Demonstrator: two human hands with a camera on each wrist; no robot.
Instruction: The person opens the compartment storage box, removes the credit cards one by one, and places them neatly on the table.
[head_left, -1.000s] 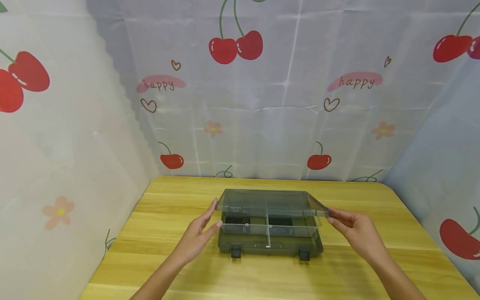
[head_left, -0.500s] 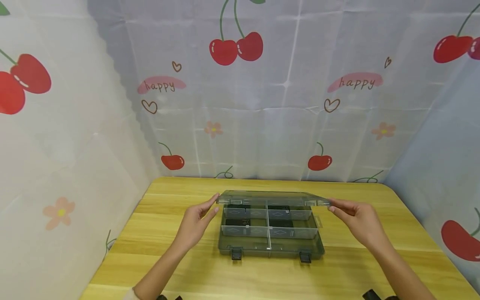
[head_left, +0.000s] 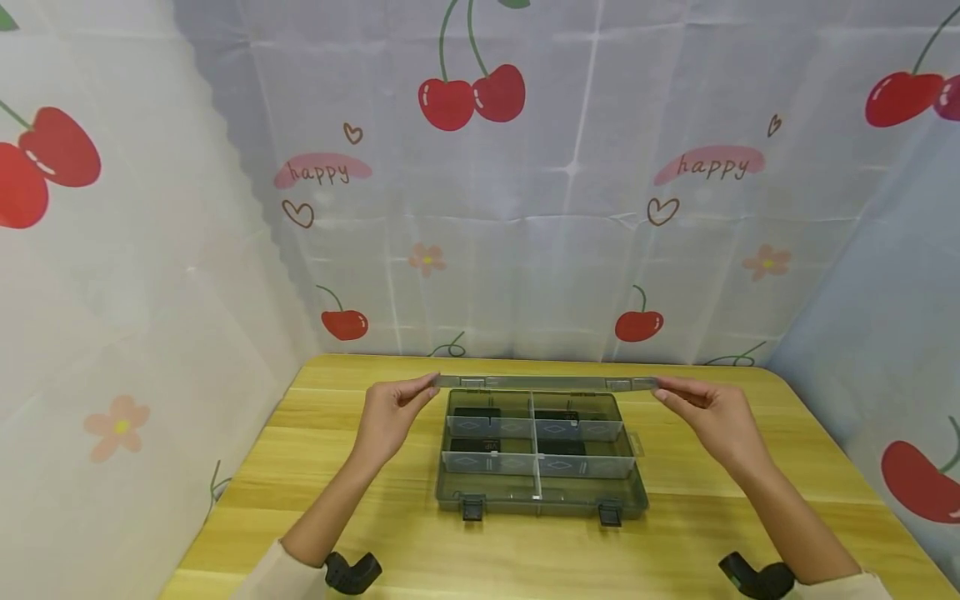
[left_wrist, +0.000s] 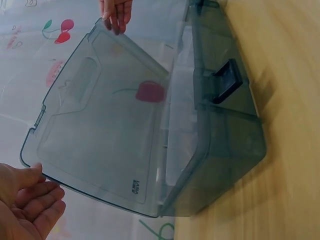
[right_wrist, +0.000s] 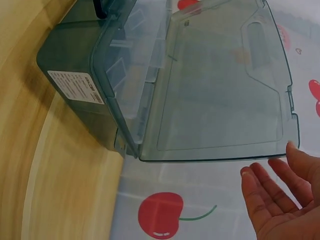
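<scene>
A grey see-through plastic organizer box [head_left: 510, 505] sits on the table in the head view, split by clear dividers. Its hinged lid [head_left: 545, 382] stands raised and looks almost edge-on there. At the lid's left front corner, my left hand [head_left: 387, 417] pinches the edge between thumb and fingers. My right hand [head_left: 718, 421] pinches the opposite corner. Both wrist views show the lid [left_wrist: 110, 120] lifted off the box, with each thumb at its rim. Flat black pieces [head_left: 474, 447] lie in several compartments, one lettered "VIP"; the front compartments hold nothing visible.
Two dark latches [head_left: 472, 507] hang down at the box front. A white label [right_wrist: 75, 87] is on the box's side. The wooden table [head_left: 525, 560] ends at a cherry-print cloth [head_left: 525, 275] behind. Black wrist devices [head_left: 352, 573] sit near both sleeves.
Both hands have raised the lid's front edge up and back, so it has swung further open. The rear compartments, covered before, are now seen. The box itself has stayed in place.
</scene>
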